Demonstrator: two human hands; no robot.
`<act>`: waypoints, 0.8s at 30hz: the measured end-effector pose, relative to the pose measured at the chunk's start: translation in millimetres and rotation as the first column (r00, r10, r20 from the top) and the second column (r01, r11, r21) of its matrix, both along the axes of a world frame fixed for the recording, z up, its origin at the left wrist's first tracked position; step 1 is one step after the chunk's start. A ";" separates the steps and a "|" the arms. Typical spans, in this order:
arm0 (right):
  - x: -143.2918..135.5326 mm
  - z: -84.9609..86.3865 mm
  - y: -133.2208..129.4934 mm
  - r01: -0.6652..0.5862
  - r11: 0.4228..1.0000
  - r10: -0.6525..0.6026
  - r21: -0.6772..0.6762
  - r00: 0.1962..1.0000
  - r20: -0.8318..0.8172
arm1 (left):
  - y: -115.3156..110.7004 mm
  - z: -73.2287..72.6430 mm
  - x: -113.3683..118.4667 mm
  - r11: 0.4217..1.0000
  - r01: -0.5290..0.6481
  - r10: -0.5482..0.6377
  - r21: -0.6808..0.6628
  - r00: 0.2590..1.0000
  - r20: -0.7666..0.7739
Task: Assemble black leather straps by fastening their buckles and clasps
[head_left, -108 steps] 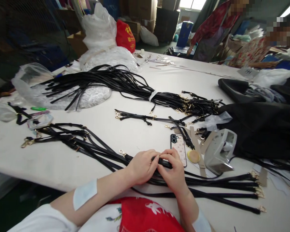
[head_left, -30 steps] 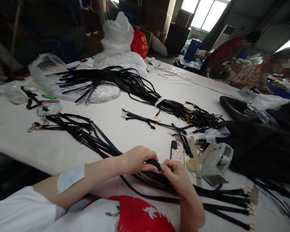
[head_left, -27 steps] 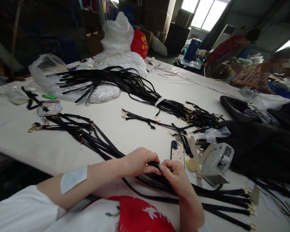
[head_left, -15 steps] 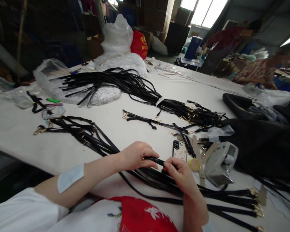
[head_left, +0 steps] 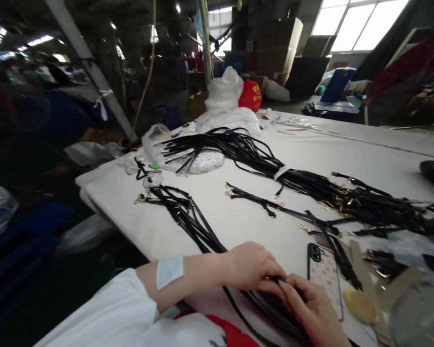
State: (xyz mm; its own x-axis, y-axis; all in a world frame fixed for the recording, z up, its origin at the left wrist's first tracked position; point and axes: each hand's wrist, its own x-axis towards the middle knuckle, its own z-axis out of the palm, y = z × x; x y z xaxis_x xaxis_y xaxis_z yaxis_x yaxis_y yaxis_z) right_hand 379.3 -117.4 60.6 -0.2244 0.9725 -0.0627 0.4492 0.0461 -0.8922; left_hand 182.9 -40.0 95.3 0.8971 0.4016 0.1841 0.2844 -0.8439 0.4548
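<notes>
My left hand point(head_left: 251, 270) and my right hand point(head_left: 307, 301) meet at the lower middle, both closed on a short stretch of black strap point(head_left: 276, 278), most of it hidden by the fingers. Under my hands and forearm runs a bunch of long black straps point(head_left: 188, 226) with gold clasps at its far left end. Beyond lies a single black strap point(head_left: 253, 196) with gold hooks. A large bundle of black straps point(head_left: 253, 154), tied with a white band point(head_left: 281, 172), stretches across the white table point(head_left: 202, 202).
A patterned phone point(head_left: 325, 274), a yellow round object point(head_left: 360, 306) and a blurred pale device point(head_left: 419, 308) lie at the right. Clear plastic bags point(head_left: 224, 91) and a red bag point(head_left: 250, 96) stand at the back. A person's red sleeve point(head_left: 405, 67) shows at the upper right.
The view has turned left, so the table's things appear farther right. My hands have come closer together, and less of the held strap shows between them.
</notes>
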 end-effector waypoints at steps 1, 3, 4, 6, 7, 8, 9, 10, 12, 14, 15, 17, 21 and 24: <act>-1.4 -2.6 0.4 -0.024 0.999 0.024 0.023 1.000 0.013 | -0.8 -1.3 -1.2 1.000 -0.001 0.001 -0.001 1.000 -0.019; 0.3 -6.5 0.7 -0.068 0.995 0.064 0.067 0.997 0.049 | 0.0 0.8 -9.8 0.999 -0.036 0.036 0.006 0.999 -0.021; 3.9 -7.7 0.5 -0.079 0.993 0.073 0.088 0.994 0.076 | 1.9 5.0 -18.2 0.997 -0.079 0.080 0.012 0.997 -0.009; 16.0 -9.1 -0.7 -0.062 0.991 0.043 0.122 0.988 0.148 | 9.2 18.8 -43.8 0.977 -0.211 0.210 0.023 0.978 0.016; 23.3 -9.2 -1.8 -0.039 0.990 0.012 0.137 0.982 0.190 | 14.3 27.5 -60.4 0.953 -0.301 0.300 0.036 0.953 0.031; 30.4 -9.1 -3.3 -0.018 0.989 -0.016 0.147 0.973 0.229 | 20.2 36.6 -78.9 0.921 -0.386 0.385 0.054 0.922 0.037; 36.6 -8.6 -5.1 -0.005 0.989 -0.034 0.148 0.964 0.264 | 26.9 45.4 -98.8 0.870 -0.485 0.481 0.095 0.875 0.063; 41.3 -7.6 -7.3 0.000 0.990 -0.042 0.141 0.955 0.293 | 34.0 53.5 -119.4 0.808 -0.573 0.567 0.134 0.819 0.088; 45.5 -4.9 -11.5 -0.013 0.995 -0.020 0.096 0.942 0.335 | 49.2 66.0 -160.4 0.690 -0.694 0.684 0.204 0.718 0.127; 43.7 -2.1 -14.3 -0.051 0.999 0.043 0.011 0.931 0.362 | 64.4 71.2 -197.4 0.613 -0.739 0.741 0.279 0.661 0.121; 41.6 -1.2 -14.9 -0.067 0.997 0.075 -0.035 0.925 0.373 | 71.4 70.3 -212.7 0.577 -0.751 0.771 0.322 0.631 0.090; 37.3 -0.6 -14.6 -0.067 0.993 0.099 -0.094 0.912 0.398 | 83.3 60.6 -233.1 0.511 -0.745 0.828 0.430 0.561 -0.012; 33.7 3.2 -9.2 0.021 0.998 0.010 -0.063 0.894 0.447 | 91.9 13.8 -217.6 0.556 -0.722 0.819 0.412 0.560 -0.124; 34.1 17.0 -2.2 0.016 0.998 0.015 -0.067 0.896 0.444 | 79.5 -30.0 -161.3 0.721 -0.672 0.692 0.166 0.707 -0.143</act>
State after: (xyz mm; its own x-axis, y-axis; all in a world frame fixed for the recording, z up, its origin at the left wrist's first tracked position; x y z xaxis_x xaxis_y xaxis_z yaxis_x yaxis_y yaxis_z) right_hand 413.4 -119.6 77.7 -0.1574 0.9625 -0.2208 0.7996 -0.0070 -0.6005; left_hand 21.6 39.5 65.3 0.4047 0.9069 0.1174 0.8678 -0.4214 0.2633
